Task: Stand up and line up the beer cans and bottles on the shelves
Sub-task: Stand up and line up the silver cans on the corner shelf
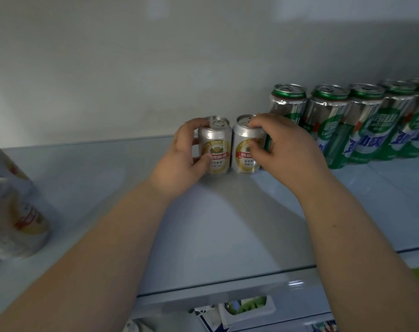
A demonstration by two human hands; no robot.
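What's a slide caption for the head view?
Left hand and right hand set two silver cans upright beside the green cans.

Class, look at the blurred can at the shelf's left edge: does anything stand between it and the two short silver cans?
Nothing visible does. Bare shelf separates the blurred can from the short silver cans, apart from the left hand gripping the nearer one.

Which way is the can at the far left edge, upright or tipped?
Tipped, as far as the blur allows. The left can leans, its top toward the upper left, unlike the two upright silver cans held at the back.
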